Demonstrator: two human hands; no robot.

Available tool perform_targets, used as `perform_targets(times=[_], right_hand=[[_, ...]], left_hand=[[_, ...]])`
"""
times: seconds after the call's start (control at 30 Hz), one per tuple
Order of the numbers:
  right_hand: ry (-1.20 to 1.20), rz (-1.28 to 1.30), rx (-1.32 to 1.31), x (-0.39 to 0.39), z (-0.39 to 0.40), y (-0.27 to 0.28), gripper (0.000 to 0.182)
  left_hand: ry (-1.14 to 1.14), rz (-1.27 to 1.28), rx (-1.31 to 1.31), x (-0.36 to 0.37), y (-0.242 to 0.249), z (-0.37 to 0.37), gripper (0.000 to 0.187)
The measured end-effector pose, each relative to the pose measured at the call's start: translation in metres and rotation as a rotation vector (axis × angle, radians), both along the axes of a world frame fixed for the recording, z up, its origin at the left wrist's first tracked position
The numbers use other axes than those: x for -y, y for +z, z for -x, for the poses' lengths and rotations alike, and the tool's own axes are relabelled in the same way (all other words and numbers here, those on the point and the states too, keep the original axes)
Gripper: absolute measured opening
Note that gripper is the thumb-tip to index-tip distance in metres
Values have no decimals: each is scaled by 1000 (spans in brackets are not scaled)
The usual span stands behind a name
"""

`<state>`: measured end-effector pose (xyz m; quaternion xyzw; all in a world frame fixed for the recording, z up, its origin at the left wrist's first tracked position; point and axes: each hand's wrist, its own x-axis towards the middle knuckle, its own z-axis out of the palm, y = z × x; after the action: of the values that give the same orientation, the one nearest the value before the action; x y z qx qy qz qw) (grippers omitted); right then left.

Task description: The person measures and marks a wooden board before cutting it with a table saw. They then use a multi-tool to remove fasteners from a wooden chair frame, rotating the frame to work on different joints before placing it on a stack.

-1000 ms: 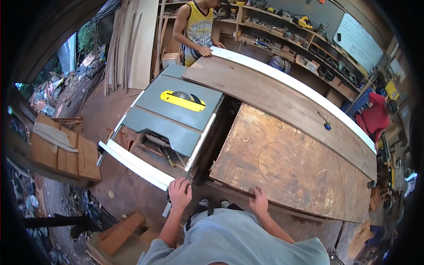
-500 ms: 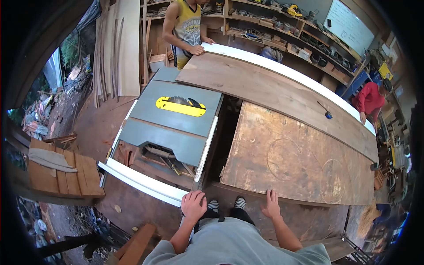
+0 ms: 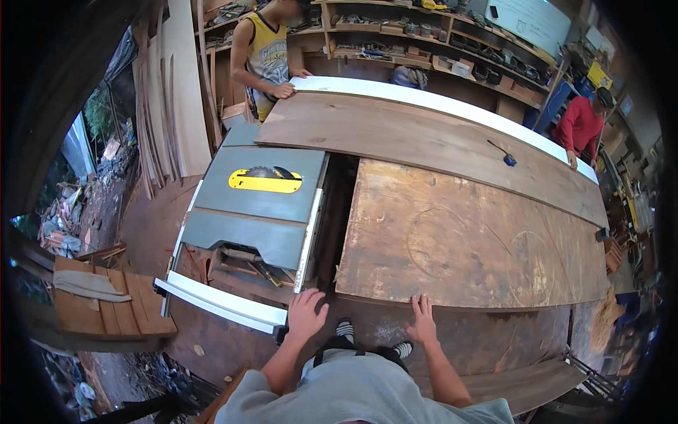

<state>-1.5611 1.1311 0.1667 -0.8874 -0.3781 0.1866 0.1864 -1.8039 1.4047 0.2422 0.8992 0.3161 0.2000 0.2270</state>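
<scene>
My left hand (image 3: 306, 315) is open, fingers apart, just beside the right end of the white rip fence (image 3: 219, 304). The fence lies across the front of a grey table saw (image 3: 258, 218), whose blade (image 3: 263, 172) stands up through a yellow insert (image 3: 244, 181). With fingers stretched out, my right hand (image 3: 422, 324) touches the front edge of a worn plywood bench top (image 3: 452, 247). A long brown plank (image 3: 417, 138) lies along the far side of the bench and overlaps the saw table. On the plank sits a blue tape measure (image 3: 509, 160).
Behind the plank is a long white board (image 3: 438, 106); a person in a yellow jersey (image 3: 272, 53) holds its left end, and a person in a red top (image 3: 580, 131) its right end. Tool shelves (image 3: 395, 28) line the back wall. Tall planks (image 3: 169, 106) lean at left.
My left hand has come off the fence end, its fingers spreading. My right hand stays at the bench edge. My view has turned slightly, shifting the saw and bench left.
</scene>
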Motion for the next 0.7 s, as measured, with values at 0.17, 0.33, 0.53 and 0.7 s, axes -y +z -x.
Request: perform_targets(times=[0.17, 0.33, 0.53, 0.7], right_hand=[[-239, -139, -94, 58, -21, 1, 68], [-716, -42, -351, 211, -29, -71, 49], [-1409, 174, -950, 518, 45, -256, 42], [-1605, 88, -1061, 567, 54, -225, 38]], left_hand=[[-201, 29, -181, 35, -26, -89, 49], [-338, 157, -457, 110, -39, -167, 75], [-285, 83, -770, 171, -55, -199, 89], [-236, 3, -839, 191, -59, -207, 98]])
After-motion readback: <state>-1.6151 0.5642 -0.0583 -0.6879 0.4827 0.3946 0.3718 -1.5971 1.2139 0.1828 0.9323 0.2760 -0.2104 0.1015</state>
